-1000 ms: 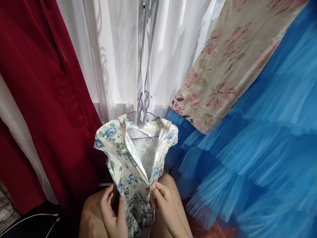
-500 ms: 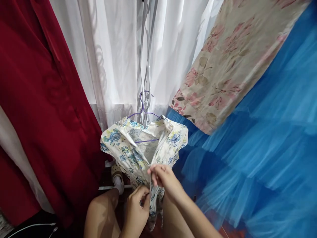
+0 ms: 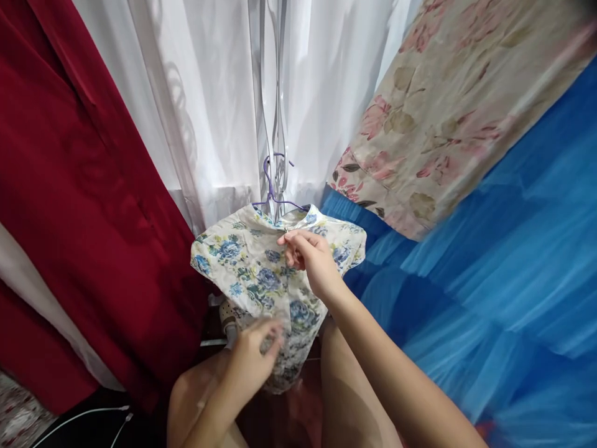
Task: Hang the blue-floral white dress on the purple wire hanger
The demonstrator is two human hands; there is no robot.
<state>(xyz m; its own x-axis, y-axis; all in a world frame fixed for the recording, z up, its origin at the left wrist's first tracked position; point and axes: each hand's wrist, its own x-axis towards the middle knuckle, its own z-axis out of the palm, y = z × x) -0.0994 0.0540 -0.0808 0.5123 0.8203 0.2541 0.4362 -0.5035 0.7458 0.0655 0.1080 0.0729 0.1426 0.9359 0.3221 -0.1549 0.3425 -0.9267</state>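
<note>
A small cream dress with blue flowers (image 3: 252,267) hangs on a purple wire hanger (image 3: 270,186) in front of me, its back opening now closed up to the neck. My right hand (image 3: 308,258) pinches the fabric near the top of the dress, just below the collar. My left hand (image 3: 254,354) holds the lower part of the dress, fingers curled on the cloth and a little blurred. My bare knees (image 3: 340,398) show below the dress.
A dark red garment (image 3: 79,205) hangs at the left. White sheer curtains (image 3: 209,106) and silvery ribbons (image 3: 275,93) hang behind. A pink-flowered beige cloth (image 3: 443,112) and a blue tulle skirt (image 3: 504,280) fill the right. A white cable (image 3: 84,415) lies low left.
My right hand has travelled up the dress from its waist to the collar, and the open back has closed. The left hand moved from beside the dress onto its lower part.
</note>
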